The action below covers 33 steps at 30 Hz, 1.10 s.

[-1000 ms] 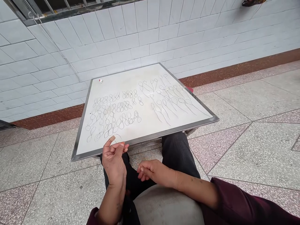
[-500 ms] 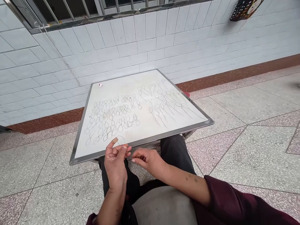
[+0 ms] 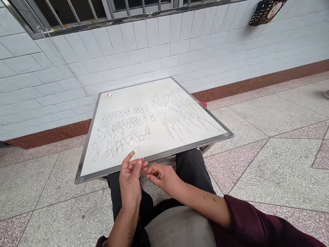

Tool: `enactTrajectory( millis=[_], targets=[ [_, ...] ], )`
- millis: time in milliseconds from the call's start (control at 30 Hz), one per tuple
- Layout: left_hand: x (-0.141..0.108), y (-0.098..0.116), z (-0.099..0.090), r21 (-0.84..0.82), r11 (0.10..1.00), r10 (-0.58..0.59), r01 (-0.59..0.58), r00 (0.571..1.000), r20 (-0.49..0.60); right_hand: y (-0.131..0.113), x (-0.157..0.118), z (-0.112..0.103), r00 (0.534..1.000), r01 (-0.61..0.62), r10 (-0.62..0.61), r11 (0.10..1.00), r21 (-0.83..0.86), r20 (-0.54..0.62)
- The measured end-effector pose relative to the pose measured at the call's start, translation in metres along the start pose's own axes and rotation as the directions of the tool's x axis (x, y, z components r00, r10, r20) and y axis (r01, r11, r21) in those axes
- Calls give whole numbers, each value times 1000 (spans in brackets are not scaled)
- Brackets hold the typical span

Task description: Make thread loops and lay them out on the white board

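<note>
Wire loop (image 3: 139, 150) at the tabletop's (image 3: 164, 144) near edge, left hand (image 3: 130, 176) pinching its base.
Right hand (image 3: 164, 178): fingertips bunched beside the loop's tail; whether they grip is unclear. A firm left pinch should hold the shape.

Can read no text, label, brand, number or sign, whether on the desk (image 3: 136, 93), on the tiled wall (image 3: 113, 61) or on the floor (image 3: 262, 168).

Soft, even light brightens the counter (image 3: 136, 93) and tiled wall (image 3: 144, 58); a faint shadow lies below the bag (image 3: 266, 13). Hands (image 3: 168, 180) look sharp, thin loops (image 3: 117, 145) faint, edges stretched.
</note>
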<state>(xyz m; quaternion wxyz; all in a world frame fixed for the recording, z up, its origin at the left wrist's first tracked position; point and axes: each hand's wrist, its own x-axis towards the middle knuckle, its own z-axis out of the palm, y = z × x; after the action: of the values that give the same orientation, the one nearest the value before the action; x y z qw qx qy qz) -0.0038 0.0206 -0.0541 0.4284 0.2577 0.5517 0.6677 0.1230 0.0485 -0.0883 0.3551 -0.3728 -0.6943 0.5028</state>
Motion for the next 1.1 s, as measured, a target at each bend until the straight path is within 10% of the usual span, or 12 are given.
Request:
enactTrajectory(
  millis=[1100],
  targets=[
    [-6,-15,0,-55,998,-37,39,999,37,2,-2,-3,994,89,-102,963,-253,-40]
  ],
)
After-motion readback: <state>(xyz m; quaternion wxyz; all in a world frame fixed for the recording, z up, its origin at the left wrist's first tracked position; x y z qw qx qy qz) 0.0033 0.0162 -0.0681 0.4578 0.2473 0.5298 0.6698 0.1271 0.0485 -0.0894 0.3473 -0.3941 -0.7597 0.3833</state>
